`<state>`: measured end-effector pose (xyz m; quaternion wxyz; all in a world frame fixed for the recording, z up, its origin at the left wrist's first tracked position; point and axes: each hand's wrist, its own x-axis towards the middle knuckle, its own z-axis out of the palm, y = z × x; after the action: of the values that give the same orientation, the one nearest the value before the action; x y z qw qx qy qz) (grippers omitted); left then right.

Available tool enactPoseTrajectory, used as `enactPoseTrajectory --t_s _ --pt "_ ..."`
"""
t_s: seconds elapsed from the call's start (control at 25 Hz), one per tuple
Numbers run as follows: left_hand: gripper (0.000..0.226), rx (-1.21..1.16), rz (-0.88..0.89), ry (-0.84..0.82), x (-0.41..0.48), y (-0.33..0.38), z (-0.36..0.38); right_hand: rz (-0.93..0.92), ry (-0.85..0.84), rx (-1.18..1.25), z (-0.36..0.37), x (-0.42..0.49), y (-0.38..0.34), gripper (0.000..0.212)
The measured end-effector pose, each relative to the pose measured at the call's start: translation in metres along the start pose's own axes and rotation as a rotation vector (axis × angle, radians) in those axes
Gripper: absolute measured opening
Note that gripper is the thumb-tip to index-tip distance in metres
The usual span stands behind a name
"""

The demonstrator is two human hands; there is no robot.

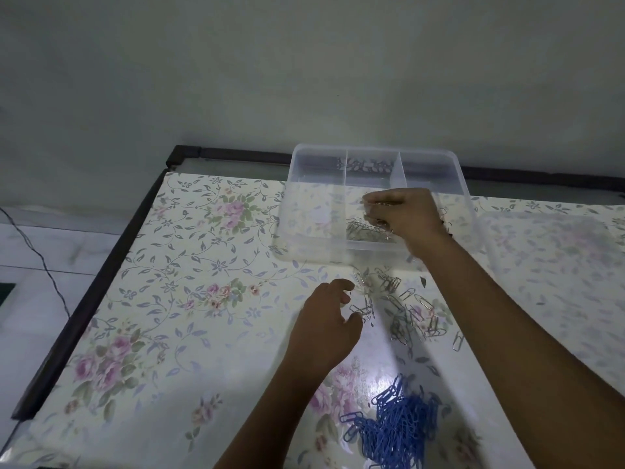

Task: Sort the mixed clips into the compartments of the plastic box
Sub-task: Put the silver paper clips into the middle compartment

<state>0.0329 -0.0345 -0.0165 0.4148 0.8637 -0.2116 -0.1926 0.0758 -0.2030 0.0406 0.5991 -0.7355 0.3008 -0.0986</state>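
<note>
at the far edge of the floral surface (169, 333), clear plastic box (304, 247), right hand (406, 214) with fingers curled round silver clips (367, 230) in its middle compartment, left hand (324, 330) loosely curled beside loose silver clips (416, 309), grip unclear, blue clips (399, 431) nearest

Left of centre the floral-covered bench (176, 299) is open, flat surface. At upper centre the clear plastic three-compartment box (314, 211) stands in the way, the right hand (402, 214) filling its middle compartment. Scattered silver wire paper clips (411, 311) and a blue paper-clip heap (402, 431) crowd the lower right.
</note>
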Motion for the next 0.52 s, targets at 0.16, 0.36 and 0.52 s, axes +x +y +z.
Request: enactPoseTrajectory --t_s 0.16,0.36,0.52 --pt "0.038 -0.011 0.015 -0.007 0.001 -0.001 0.000 -0.148 -0.122 -0.681 0.010 0.017 0.004 0.020" --pt "0.038 -0.027 0.013 -0.001 -0.001 -0.001 -0.002 -0.382 0.103 -0.552 -0.038 -0.062 0.010 0.021" --pt "0.054 0.014 0.007 -0.008 -0.001 0.000 -0.001 0.044 -0.045 -0.731 -0.066 -0.114 0.061 0.081"
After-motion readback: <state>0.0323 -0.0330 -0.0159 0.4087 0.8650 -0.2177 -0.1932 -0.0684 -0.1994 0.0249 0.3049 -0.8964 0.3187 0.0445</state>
